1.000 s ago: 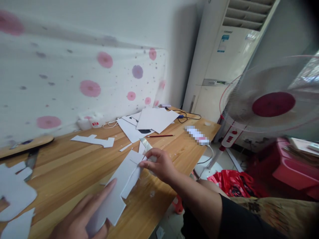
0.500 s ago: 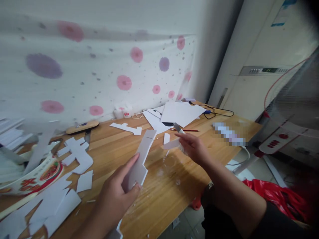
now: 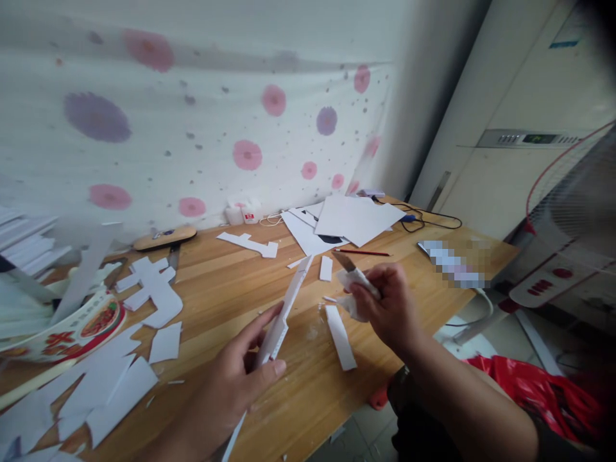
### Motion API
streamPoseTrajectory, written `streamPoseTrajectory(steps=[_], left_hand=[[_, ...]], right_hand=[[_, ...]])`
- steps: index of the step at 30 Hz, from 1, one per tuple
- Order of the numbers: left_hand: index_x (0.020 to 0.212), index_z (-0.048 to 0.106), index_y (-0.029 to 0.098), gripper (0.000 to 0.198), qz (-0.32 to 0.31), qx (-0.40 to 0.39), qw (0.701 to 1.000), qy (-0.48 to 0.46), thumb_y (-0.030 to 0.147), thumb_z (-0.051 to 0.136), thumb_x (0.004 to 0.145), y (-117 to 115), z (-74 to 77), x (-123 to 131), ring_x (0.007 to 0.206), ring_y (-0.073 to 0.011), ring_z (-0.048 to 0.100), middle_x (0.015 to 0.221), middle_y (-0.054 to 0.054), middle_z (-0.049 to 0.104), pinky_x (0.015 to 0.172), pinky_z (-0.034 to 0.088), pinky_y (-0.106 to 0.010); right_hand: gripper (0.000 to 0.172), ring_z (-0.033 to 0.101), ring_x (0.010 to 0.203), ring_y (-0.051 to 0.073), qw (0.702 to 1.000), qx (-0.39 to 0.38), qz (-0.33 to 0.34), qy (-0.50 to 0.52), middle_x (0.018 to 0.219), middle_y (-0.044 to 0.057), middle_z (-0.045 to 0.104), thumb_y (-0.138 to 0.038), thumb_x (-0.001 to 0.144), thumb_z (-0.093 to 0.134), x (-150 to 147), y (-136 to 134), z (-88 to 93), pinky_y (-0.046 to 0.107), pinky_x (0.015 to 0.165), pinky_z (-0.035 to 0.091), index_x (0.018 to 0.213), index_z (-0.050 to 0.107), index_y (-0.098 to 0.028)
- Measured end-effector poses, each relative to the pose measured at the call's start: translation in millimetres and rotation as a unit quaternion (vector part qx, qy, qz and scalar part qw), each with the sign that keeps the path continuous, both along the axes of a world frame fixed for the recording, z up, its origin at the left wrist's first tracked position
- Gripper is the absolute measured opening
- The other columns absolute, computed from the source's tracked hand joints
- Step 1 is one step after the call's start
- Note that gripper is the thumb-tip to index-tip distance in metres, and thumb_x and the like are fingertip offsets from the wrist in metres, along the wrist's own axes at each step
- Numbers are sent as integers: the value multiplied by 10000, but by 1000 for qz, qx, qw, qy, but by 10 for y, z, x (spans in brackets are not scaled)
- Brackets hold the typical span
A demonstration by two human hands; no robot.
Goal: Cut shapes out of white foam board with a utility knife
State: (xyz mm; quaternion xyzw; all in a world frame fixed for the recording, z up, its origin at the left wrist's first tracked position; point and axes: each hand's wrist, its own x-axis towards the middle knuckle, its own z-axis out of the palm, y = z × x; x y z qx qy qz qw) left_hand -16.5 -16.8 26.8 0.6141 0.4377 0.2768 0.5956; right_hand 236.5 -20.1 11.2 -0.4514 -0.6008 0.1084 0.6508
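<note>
My left hand (image 3: 238,366) is closed around a long white foam board piece (image 3: 285,311) with a stepped edge, which is tilted so its thin side faces me. My right hand (image 3: 392,311) grips a utility knife (image 3: 353,268), its blade pointing up and to the left, apart from the board. White, crumpled wrapping (image 3: 357,308) shows around the knife's handle, partly hidden by the fingers. Below the blade, a narrow white foam strip (image 3: 341,338) lies on the wooden table (image 3: 308,391). A shorter white offcut (image 3: 326,269) rests farther back.
Cut foam shapes (image 3: 151,289) and scraps (image 3: 110,398) cover the left side beside a printed bowl (image 3: 62,327). White sheets (image 3: 359,218), a pencil (image 3: 366,252) and another cut piece (image 3: 248,244) lie at the back. A fan (image 3: 572,256) stands right of the table.
The narrow strip that was by my right hand now lies on the table. My left hand has turned the foam board edge-on. The knife has drawn slightly nearer, its blade still up.
</note>
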Motion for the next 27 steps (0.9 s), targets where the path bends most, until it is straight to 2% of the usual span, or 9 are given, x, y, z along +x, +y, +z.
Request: streamPoseTrajectory(steps=[3, 5, 8, 10, 13, 20, 24, 27], left_hand=[[1359, 415, 367, 628, -40, -56, 996, -48, 416, 648, 778, -2, -10, -23, 452, -46, 346, 804, 56, 483, 394, 375, -180], [1293, 457, 336, 580, -64, -97, 990, -80, 449, 667, 764, -6, -4, -39, 437, -34, 354, 815, 52, 502, 389, 375, -173], [1036, 555, 247, 410, -112, -152, 976, -104, 531, 667, 761, -9, 38, -61, 407, -20, 341, 746, 57, 512, 377, 355, -162], [892, 551, 215, 389, -145, -174, 969, -94, 573, 644, 775, -6, 82, -72, 384, -32, 337, 610, 74, 476, 368, 345, -159], [865, 548, 209, 385, -175, -179, 965, -76, 588, 595, 814, 8, 131, -74, 369, -57, 370, 471, 93, 417, 363, 343, -153], [825, 520, 212, 452, -181, -201, 959, -85, 625, 672, 718, 52, 27, -51, 267, -31, 289, 428, 103, 473, 292, 292, -149], [878, 516, 212, 443, -178, -200, 960, -83, 611, 650, 743, 52, 3, -64, 275, -35, 289, 425, 108, 438, 301, 305, -152], [823, 499, 209, 423, -182, -187, 962, -81, 601, 639, 749, 53, 6, -61, 276, -34, 275, 402, 110, 410, 323, 329, -162]], right_hand=[[204, 599, 565, 110, 987, 86, -39, -130, 784, 17, 647, -112, 826, 595, -34, -18, 11, 214, 487, 445, 895, 447, -234], [205, 602, 616, 121, 958, 153, -60, -235, 815, 37, 661, -72, 814, 583, -64, -40, 48, 236, 533, 443, 900, 480, -227], [184, 573, 637, 133, 920, 203, -95, -322, 820, 54, 659, -61, 816, 568, -118, -64, 112, 260, 567, 437, 893, 505, -216], [176, 551, 640, 134, 910, 211, -109, -341, 830, 57, 658, -61, 818, 568, -145, -66, 139, 265, 574, 433, 880, 510, -215], [162, 518, 631, 128, 901, 214, -123, -356, 831, 45, 650, -71, 829, 559, -158, -55, 147, 263, 565, 418, 869, 513, -221], [169, 493, 614, 129, 889, 225, -141, -373, 820, 43, 647, -70, 830, 570, -131, -41, 185, 266, 547, 406, 826, 506, -227], [168, 495, 606, 135, 888, 233, -122, -377, 807, 48, 643, -60, 823, 564, -89, -31, 213, 270, 545, 408, 832, 513, -220], [158, 499, 609, 135, 890, 228, -114, -377, 804, 40, 637, -67, 835, 536, -41, -13, 202, 272, 553, 410, 829, 516, -223]])
